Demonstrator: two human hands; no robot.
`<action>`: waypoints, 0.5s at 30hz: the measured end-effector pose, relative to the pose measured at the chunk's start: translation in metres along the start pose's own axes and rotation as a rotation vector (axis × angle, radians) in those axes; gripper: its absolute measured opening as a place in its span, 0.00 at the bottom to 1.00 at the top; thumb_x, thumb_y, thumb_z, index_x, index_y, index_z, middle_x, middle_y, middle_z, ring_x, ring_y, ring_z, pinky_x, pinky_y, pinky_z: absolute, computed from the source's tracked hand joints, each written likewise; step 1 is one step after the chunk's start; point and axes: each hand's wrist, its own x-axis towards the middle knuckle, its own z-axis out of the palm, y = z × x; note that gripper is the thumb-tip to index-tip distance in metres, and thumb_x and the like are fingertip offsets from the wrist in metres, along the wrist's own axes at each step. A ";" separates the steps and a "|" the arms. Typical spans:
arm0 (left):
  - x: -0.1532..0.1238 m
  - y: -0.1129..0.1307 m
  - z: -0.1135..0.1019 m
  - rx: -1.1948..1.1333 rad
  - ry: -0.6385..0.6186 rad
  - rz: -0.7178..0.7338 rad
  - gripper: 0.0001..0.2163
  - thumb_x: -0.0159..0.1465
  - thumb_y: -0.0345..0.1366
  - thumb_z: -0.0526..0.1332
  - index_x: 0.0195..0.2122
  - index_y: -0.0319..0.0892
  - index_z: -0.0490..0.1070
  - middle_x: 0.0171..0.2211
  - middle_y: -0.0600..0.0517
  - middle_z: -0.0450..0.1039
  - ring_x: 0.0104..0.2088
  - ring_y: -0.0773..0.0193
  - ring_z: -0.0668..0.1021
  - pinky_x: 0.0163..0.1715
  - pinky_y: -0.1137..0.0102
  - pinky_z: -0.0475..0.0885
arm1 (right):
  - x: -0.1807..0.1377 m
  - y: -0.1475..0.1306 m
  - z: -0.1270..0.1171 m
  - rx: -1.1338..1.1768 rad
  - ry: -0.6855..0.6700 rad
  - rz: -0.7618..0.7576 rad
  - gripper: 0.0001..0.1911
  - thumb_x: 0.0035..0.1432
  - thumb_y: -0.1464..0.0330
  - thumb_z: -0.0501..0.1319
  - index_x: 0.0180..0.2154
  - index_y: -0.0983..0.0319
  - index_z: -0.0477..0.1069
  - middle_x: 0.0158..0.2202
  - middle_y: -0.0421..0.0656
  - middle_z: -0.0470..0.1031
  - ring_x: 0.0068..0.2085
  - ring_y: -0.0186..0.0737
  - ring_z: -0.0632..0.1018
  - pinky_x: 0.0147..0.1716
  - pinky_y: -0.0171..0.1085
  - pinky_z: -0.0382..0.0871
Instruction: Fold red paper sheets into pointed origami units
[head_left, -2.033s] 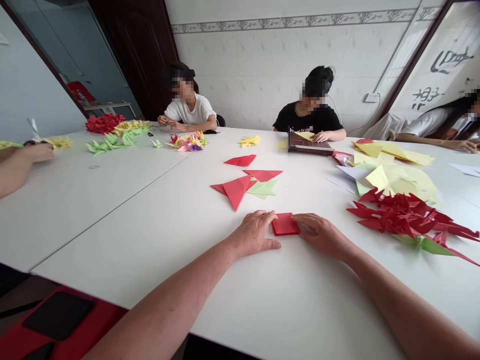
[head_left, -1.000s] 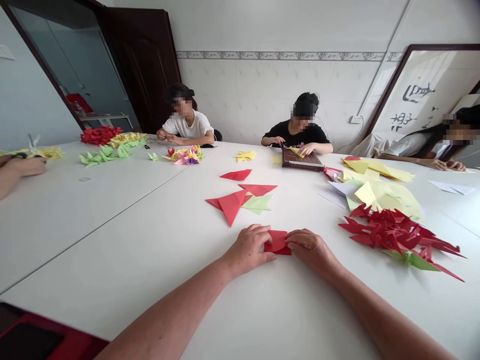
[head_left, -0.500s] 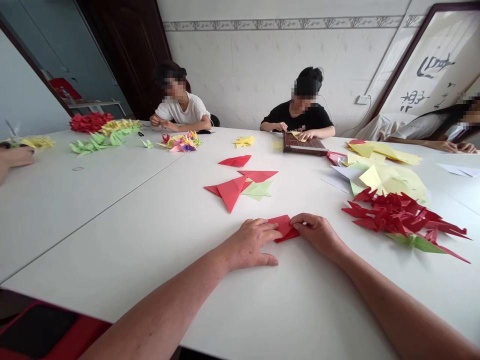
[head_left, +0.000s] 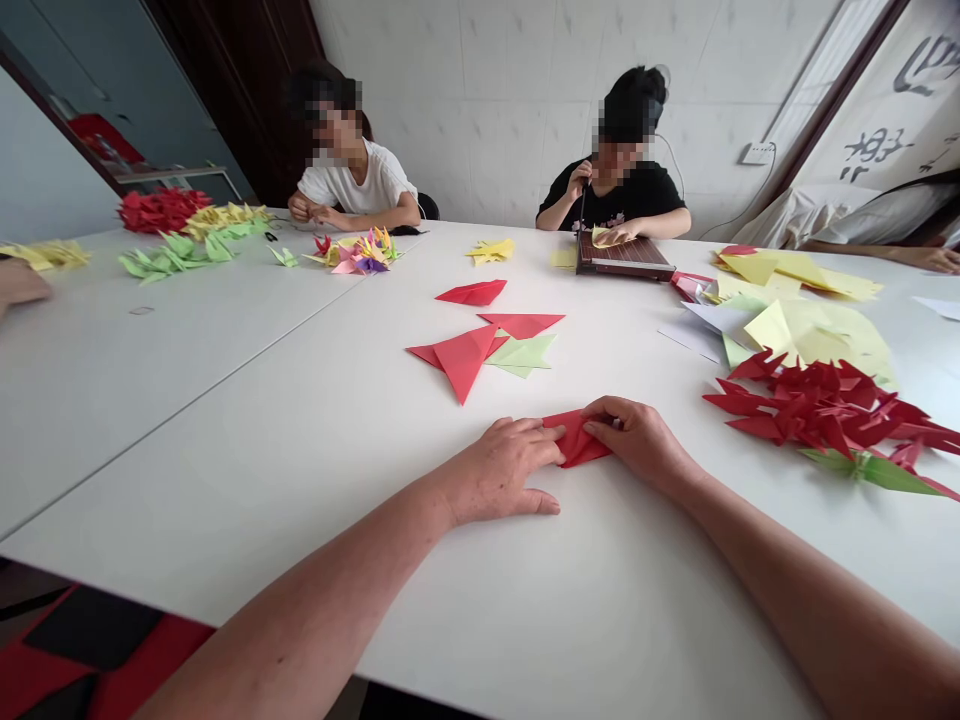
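A folded piece of red paper (head_left: 576, 438) lies on the white table in front of me. My left hand (head_left: 517, 465) rests on its left side, fingers stretched flat and thumb spread out on the table. At the paper's right edge, my right hand (head_left: 626, 432) pinches a flap between thumb and fingertips, covering that corner. Just beyond are red paper triangles (head_left: 459, 365) overlapping a light green folded paper (head_left: 525, 353). Another folded red paper (head_left: 472, 292) lies farther back.
Right of my hands is a pile of red paper cranes (head_left: 825, 405), with yellow paper sheets (head_left: 825, 335) behind it. Across the table a person in black works at a paper cutter (head_left: 626, 258). Colourful cranes (head_left: 360, 252) lie near a person in white.
My view has tipped downward slightly. My right fingers have shifted the red paper's flap, while my left hand stays flat on it. The person across has raised the cutter's handle.
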 end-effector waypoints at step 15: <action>0.000 0.001 0.004 0.088 0.046 0.098 0.13 0.62 0.45 0.61 0.45 0.46 0.72 0.52 0.50 0.70 0.56 0.52 0.68 0.54 0.59 0.64 | 0.000 -0.001 0.007 -0.088 0.049 0.022 0.07 0.51 0.69 0.57 0.34 0.57 0.72 0.29 0.38 0.76 0.30 0.37 0.74 0.31 0.35 0.66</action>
